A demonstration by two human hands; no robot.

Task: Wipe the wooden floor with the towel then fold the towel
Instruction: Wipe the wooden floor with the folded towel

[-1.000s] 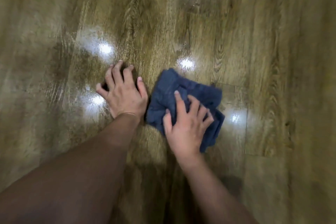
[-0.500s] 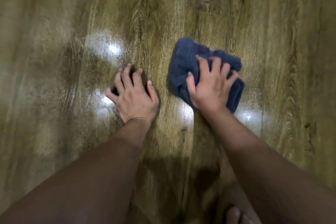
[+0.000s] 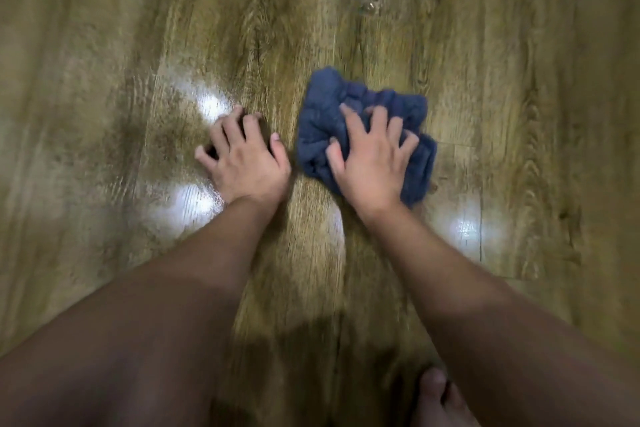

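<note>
A dark blue towel [image 3: 322,114] lies bunched up on the wooden floor [image 3: 519,97] just right of centre. My right hand [image 3: 370,163] presses down on the towel with fingers spread and gripping its folds. My left hand [image 3: 247,159] rests flat on the bare floor just left of the towel, fingers apart, holding nothing. Part of the towel is hidden under my right hand.
Bright light glares sit on the glossy boards at the left [image 3: 211,104] and right [image 3: 464,229]. A few water droplets [image 3: 370,3] lie on the floor ahead. My toes [image 3: 436,392] show at the bottom edge.
My right hand first pushed the towel away from me, then drew it back slightly toward me. My left hand has stayed planted on the floor.
</note>
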